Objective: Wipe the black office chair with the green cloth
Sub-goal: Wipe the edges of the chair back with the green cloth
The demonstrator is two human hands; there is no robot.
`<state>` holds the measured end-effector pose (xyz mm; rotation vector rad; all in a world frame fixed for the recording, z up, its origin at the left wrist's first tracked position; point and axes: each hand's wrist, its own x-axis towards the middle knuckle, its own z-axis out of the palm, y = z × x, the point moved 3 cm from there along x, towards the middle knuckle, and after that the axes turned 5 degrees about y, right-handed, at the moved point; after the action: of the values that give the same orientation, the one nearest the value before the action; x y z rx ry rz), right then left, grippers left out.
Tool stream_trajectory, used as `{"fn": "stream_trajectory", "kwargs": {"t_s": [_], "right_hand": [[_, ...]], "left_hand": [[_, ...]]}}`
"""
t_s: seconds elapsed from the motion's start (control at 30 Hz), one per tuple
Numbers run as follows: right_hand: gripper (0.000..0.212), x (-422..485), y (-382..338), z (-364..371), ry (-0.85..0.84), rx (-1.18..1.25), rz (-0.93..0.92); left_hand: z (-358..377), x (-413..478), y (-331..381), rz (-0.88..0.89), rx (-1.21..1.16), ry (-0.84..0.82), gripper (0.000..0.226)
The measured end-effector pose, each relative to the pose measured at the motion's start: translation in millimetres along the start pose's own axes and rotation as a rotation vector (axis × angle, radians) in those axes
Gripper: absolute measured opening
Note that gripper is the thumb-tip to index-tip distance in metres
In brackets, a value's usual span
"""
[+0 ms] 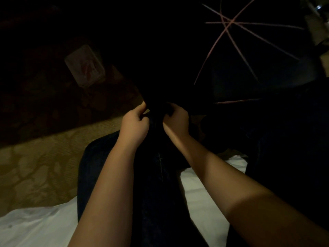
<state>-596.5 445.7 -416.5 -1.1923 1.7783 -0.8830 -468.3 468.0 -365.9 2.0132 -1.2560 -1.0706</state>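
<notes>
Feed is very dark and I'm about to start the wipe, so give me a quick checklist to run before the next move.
1. Left hand grip: fingers curled on the dark material. Ok.
2. Right hand grip: curled on the same material. Ok.
3. That material is the green cloth: cannot tell, too dark for colour.
4. Black office chair located: cannot tell; only blackness ahead of the hands.
5. Clear path to the right: an open umbrella spreads its pink ribs there. Probably not ok.
6. Lighting good enough to judge the wipe: not ok.
</notes>
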Motion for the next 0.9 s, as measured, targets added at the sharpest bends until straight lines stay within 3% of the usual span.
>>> {"fn": "stream_trajectory", "kwargs": {"t_s": [0.3, 0.57, 0.9], "right_hand": [[0.034, -15.6, -48.8, -35.0, 0.010, 0.103, -0.200], [0.034, -19.0, -42.9, -35.6, 0.005, 0.083, -0.221], [0.027, -2.2, -11.9, -13.6, 0.086, 0.169, -0.090]], "left_hand": [[2.5, -1.7, 3.2, -0.046, -0.024, 0.011, 0.059], [2.4, -4.3, 6.5, -0.063, 0.037, 0.004, 0.058], [3.6, 0.0, 0.5, -0.037, 0.054, -0.001, 0.056]]}}
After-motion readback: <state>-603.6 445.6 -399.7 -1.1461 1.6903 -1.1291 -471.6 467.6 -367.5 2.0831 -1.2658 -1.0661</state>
